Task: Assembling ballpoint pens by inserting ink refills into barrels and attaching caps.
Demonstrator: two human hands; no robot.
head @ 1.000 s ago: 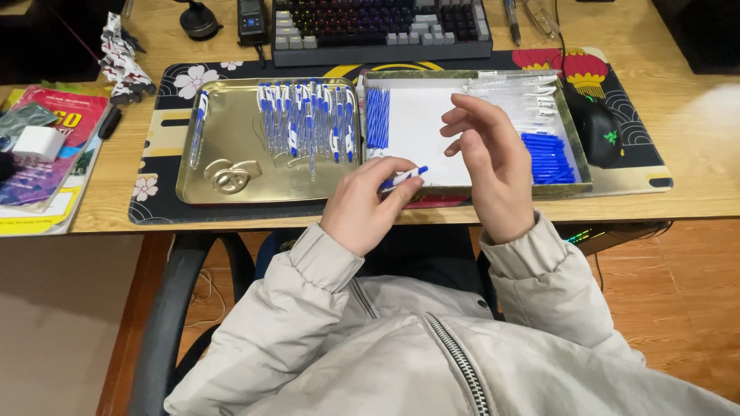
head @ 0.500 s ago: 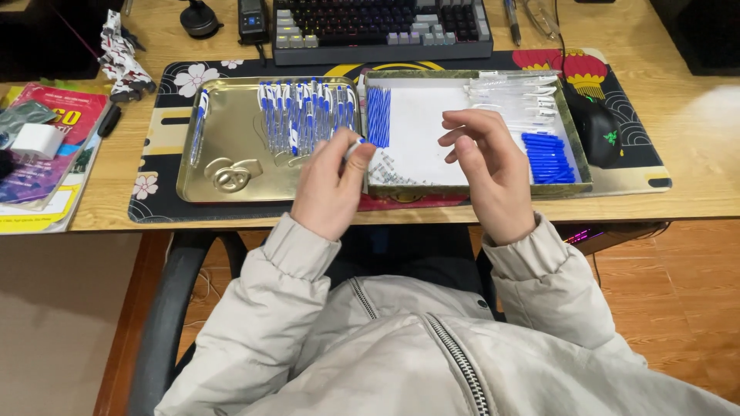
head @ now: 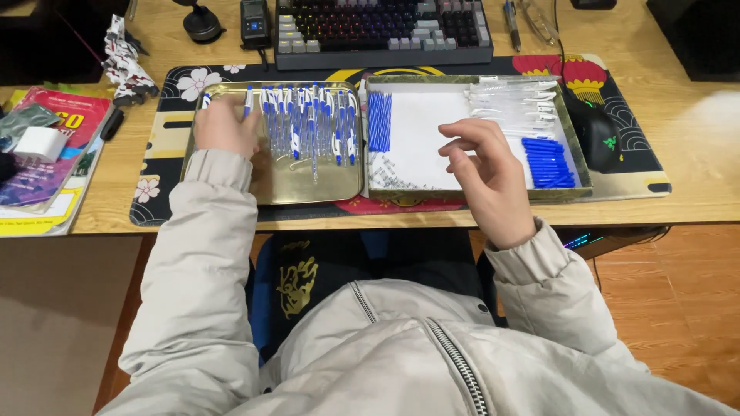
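our left hand (head: 223, 127) reached into the gold tray (head: 308, 189) at upper left, fingers curled on a blue-and-white pen (head: 248, 102) beside the row of finished pens (head: 312, 123); our right hand (head: 489, 173) hovered empty, fingers apart, over the white-lined box (head: 424, 139); best, we judged, to lay the pen parallel to the row.

Two trays (head: 270, 189) (head: 462, 192), one keyboard (head: 385, 31), one mouse (head: 600, 139), two hands (head: 223, 127) (head: 489, 173).
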